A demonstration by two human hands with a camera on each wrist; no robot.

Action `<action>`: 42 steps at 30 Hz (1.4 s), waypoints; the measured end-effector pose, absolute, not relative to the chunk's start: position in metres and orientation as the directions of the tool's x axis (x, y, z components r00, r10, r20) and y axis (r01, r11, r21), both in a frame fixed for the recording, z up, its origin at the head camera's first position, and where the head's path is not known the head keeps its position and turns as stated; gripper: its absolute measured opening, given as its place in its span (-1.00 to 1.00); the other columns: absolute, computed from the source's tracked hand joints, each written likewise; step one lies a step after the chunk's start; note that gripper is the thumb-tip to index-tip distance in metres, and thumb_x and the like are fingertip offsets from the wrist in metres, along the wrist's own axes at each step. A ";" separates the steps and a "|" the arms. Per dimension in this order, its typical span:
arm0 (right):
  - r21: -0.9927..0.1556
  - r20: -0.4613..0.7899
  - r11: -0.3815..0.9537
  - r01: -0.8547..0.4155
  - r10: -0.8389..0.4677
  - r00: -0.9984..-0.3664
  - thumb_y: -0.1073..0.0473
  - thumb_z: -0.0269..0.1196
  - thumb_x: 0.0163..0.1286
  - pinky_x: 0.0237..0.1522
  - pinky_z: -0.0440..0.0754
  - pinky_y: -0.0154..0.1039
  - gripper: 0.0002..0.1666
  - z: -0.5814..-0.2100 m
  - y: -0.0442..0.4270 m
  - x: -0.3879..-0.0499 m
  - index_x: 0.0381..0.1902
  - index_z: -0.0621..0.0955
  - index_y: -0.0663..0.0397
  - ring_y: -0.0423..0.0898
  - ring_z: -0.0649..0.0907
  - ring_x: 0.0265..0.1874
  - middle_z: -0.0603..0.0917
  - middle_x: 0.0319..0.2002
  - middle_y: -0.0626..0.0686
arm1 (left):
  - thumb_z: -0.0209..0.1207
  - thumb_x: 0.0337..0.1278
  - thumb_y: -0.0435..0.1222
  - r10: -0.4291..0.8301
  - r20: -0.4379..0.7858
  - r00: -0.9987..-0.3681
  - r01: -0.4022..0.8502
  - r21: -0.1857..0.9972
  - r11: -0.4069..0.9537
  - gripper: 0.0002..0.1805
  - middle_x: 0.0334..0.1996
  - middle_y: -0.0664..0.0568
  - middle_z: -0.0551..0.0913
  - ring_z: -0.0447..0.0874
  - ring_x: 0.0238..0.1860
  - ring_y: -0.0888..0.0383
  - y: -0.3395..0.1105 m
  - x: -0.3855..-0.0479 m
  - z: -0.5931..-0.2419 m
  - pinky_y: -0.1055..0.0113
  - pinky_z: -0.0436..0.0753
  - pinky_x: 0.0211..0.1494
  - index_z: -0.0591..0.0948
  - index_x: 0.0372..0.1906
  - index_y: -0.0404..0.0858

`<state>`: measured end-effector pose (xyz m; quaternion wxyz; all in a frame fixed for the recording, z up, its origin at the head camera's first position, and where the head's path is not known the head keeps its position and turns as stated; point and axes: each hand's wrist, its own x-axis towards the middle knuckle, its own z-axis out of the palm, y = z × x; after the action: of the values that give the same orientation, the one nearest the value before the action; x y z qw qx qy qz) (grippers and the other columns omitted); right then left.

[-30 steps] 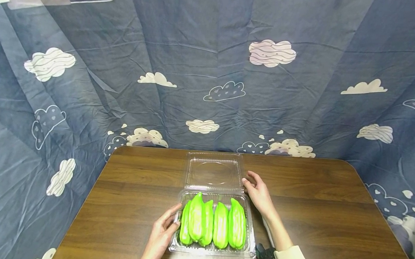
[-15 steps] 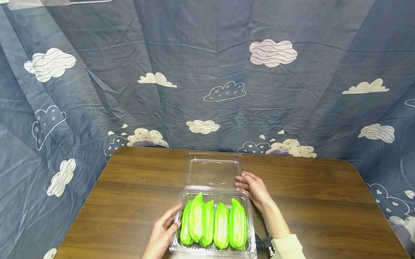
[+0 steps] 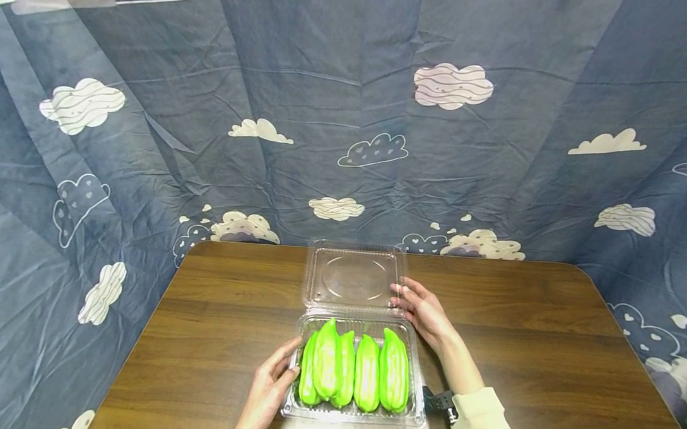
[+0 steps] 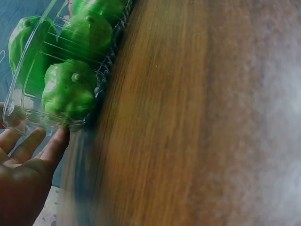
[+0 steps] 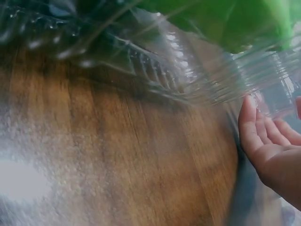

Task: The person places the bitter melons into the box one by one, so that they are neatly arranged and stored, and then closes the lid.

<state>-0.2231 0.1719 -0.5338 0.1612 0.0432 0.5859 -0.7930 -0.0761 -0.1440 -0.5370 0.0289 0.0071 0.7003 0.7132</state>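
Note:
A clear plastic clamshell container (image 3: 418,394) holds several bright green peppers (image 3: 366,373); its hinged lid (image 3: 355,279) is tilted up a little at the back. My left hand (image 3: 266,382) rests against the container's left wall, and in the left wrist view its fingers (image 4: 55,146) touch the corner below a green pepper (image 4: 70,92). At the lid's right edge, my right hand (image 3: 428,315) has its fingers partly behind the clear plastic. The right wrist view shows those fingers (image 5: 249,125) lightly bent, with the thumb apart, mostly cut off by the frame.
The container stands near the front of a brown wooden table (image 3: 521,334). A dark blue cloth (image 3: 347,95) with cloud prints hangs behind and around it. A dark strap (image 3: 439,401) is near my right sleeve (image 3: 484,418).
My right hand has moved slightly left, its fingers going behind the lid's edge. The lid has risen from lying flat to a slight tilt. My left hand has stayed on the container.

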 end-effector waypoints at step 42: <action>-0.959 0.280 -0.061 -0.276 -0.341 -0.898 0.52 0.05 0.40 0.26 0.39 -0.30 -0.43 -0.502 0.196 -0.191 0.35 0.29 0.37 0.12 0.39 0.32 0.38 0.31 0.40 | 0.11 0.20 -0.50 0.027 -0.054 -0.998 -0.054 0.999 0.007 -0.43 0.39 -0.15 0.35 0.26 0.36 -0.15 -0.144 -0.075 -0.539 0.48 0.33 0.23 0.43 0.36 -0.30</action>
<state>-0.1911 0.1955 -0.5025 0.0232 -0.2251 0.6849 -0.6926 -0.0751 -0.1438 -0.5392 0.0286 -0.0093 0.7089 0.7047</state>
